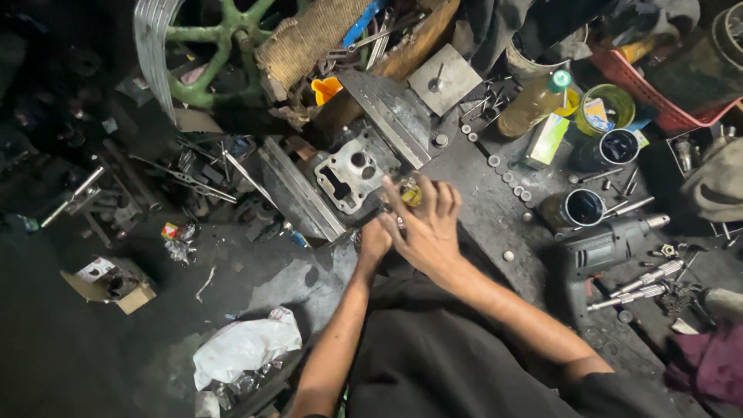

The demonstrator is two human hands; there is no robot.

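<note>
head view: right hand (428, 224) lies over left hand (374, 241), fingers curled round one small yellow part (411, 193); left's grip cannot be told. one grey engine block (352, 172) just beyond, two open cans (585, 207) and one drill (607, 246) to the right, on a dark greasy bench (480, 203).

**Hands meet at the middle of the bench**

Right hand (429, 224) lies over the left hand (374, 241), touching it at the bench's near edge. At 11 o'clock from them, just beside, sits the cylinder head (352, 172). A small part (411, 193) shows at the right hand's fingertips, 12 o'clock. At 3 o'clock lies the electric drill (604, 249), with an open can (576, 207) just behind it. Bottle (534, 103) at 1 o'clock, well back. Spoked wheel (220, 46) far off at 11. Crumpled bag (244, 347) on the floor at 8 o'clock.
</note>
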